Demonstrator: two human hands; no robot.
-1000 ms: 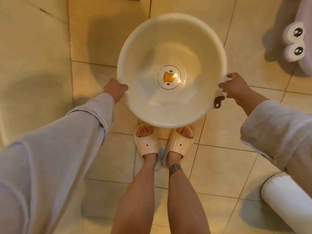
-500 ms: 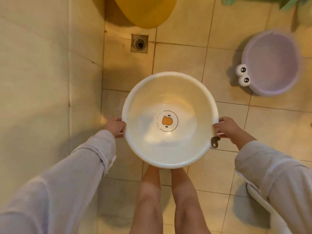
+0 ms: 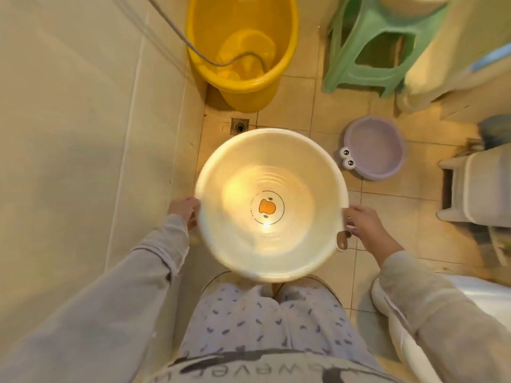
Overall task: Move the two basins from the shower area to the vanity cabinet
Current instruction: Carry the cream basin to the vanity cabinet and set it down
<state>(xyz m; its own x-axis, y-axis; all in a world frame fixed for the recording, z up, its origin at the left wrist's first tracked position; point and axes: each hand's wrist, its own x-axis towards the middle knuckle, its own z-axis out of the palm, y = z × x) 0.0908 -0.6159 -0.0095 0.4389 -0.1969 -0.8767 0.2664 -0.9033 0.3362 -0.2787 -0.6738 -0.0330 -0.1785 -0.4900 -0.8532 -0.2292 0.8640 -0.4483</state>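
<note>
A round cream basin (image 3: 235,244) with an orange duck print on its bottom hangs level in front of my waist, above the tiled floor. My left hand (image 3: 184,208) grips its left rim and my right hand (image 3: 365,226) grips its right rim beside a small hanging tab. A smaller purple basin (image 3: 376,147) with two cartoon eyes on its rim sits on the floor to the right, apart from both hands.
A tall yellow bucket (image 3: 240,78) with a hose in it stands at the far wall, near a floor drain (image 3: 239,126). A green plastic stool (image 3: 367,51) stands at the far right. A white toilet (image 3: 481,192) is on the right, a tiled wall on the left.
The cream basin has risen from near the floor to waist height, held in both hands. The view has pulled back, so the bucket, stool and toilet now show.
</note>
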